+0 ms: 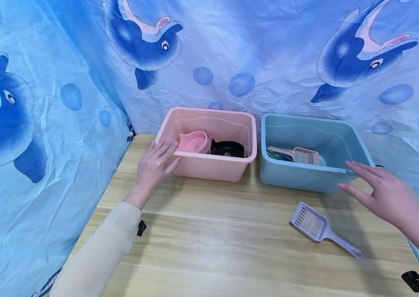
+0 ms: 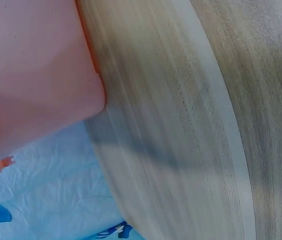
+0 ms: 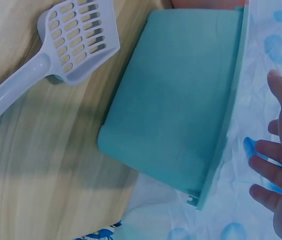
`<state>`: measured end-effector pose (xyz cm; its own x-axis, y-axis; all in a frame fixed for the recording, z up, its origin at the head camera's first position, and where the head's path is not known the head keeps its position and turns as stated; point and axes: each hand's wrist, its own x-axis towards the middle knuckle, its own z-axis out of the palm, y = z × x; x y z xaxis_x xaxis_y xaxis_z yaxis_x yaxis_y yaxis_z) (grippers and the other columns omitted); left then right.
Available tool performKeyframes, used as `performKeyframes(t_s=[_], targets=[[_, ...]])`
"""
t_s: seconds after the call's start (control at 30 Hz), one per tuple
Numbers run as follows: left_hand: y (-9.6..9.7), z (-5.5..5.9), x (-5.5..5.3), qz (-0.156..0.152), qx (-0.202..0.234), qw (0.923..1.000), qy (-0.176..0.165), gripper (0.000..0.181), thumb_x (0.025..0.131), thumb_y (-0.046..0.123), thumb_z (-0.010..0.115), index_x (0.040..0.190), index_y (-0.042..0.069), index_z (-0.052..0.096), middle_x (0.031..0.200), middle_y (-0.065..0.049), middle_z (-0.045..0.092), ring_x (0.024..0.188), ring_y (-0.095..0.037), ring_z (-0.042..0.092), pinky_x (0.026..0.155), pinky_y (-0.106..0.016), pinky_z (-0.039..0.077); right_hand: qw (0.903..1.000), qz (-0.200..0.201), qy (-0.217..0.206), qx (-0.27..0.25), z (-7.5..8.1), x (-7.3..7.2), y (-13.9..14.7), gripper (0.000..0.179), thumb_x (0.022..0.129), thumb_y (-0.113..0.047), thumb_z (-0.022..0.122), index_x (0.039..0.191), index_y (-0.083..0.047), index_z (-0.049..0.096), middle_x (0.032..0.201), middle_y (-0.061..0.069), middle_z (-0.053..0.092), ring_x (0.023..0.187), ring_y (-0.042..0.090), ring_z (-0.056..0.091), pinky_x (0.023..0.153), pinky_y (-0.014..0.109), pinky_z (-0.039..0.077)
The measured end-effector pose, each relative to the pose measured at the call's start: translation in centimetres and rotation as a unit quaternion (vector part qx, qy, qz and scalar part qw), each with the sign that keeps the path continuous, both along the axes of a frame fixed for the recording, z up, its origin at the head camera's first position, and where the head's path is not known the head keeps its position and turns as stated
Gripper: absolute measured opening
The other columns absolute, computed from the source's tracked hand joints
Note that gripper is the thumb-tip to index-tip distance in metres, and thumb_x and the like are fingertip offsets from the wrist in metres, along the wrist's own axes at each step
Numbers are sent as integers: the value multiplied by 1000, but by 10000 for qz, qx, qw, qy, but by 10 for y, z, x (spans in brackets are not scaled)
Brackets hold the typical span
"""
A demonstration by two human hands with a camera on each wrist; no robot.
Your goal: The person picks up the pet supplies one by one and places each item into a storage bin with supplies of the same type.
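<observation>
My left hand (image 1: 156,161) is at the front left corner of a pink plastic bin (image 1: 209,169), its fingers extended over the rim. Inside that bin sit a pink cat-eared bowl (image 1: 194,144) and a black bowl (image 1: 228,149). Fingers spread, my right hand (image 1: 389,194) hovers by the front right corner of a teal bin (image 1: 298,178); the right wrist view shows a gap between hand and bin. A pale pink litter scoop (image 1: 315,157) and a darker item partly hidden under it lie in the teal bin. A lilac litter scoop (image 1: 322,233) rests on the table before it.
The bins stand side by side at the back of a wood-grain table (image 1: 209,239). A blue dolphin-print cloth (image 1: 239,49) hangs behind and at the left. Each wrist wears a dark strap.
</observation>
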<state>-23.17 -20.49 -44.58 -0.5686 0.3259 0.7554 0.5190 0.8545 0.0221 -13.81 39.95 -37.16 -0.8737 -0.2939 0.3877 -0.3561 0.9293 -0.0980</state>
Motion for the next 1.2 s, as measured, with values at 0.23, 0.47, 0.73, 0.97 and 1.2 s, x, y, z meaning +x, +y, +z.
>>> performKeyframes(t_s=[0.23, 0.47, 0.73, 0.97, 1.2], targets=[[-3, -2, 0, 25, 102, 9999, 63, 59, 88, 28, 88, 141, 9, 69, 140, -16, 67, 132, -41, 64, 124, -54, 39, 9986, 196, -212, 434, 5, 18, -1, 70, 84, -46, 89, 138, -5, 69, 126, 32, 70, 98, 54, 68, 61, 66, 56], [-2, -4, -2, 34, 152, 9999, 61, 59, 88, 29, 87, 141, 9, 69, 140, -17, 67, 132, -42, 64, 124, -55, 39, 9971, 124, -679, 321, -11, 35, 3, 71, 82, -46, 90, 136, -5, 71, 125, 31, 71, 103, 55, 69, 68, 68, 57], [0, -5, -3, -17, 219, 9997, 57, 59, 89, 27, 86, 141, 8, 69, 137, -20, 69, 130, -43, 65, 123, -55, 41, 9868, -58, -1610, 155, -44, 45, 22, 79, 85, -47, 89, 140, 4, 65, 130, 36, 67, 114, 60, 64, 83, 73, 54], [0, -6, -5, -43, 284, 9995, 145, 60, 87, 25, 88, 141, 7, 69, 134, -21, 70, 128, -44, 66, 120, -58, 43, 9741, -23, -2260, -75, -71, 51, 33, 82, 85, -46, 90, 141, 8, 63, 126, 36, 69, 95, 42, 75, 77, 64, 60], [0, -6, -3, -28, 282, 9996, 77, 61, 87, 25, 89, 142, 9, 67, 139, -18, 67, 130, -42, 65, 119, -60, 44, 9577, -54, -2876, 80, -92, 50, 35, 84, 84, -52, 88, 138, 8, 65, 122, 34, 71, 102, 48, 74, 81, 63, 60]])
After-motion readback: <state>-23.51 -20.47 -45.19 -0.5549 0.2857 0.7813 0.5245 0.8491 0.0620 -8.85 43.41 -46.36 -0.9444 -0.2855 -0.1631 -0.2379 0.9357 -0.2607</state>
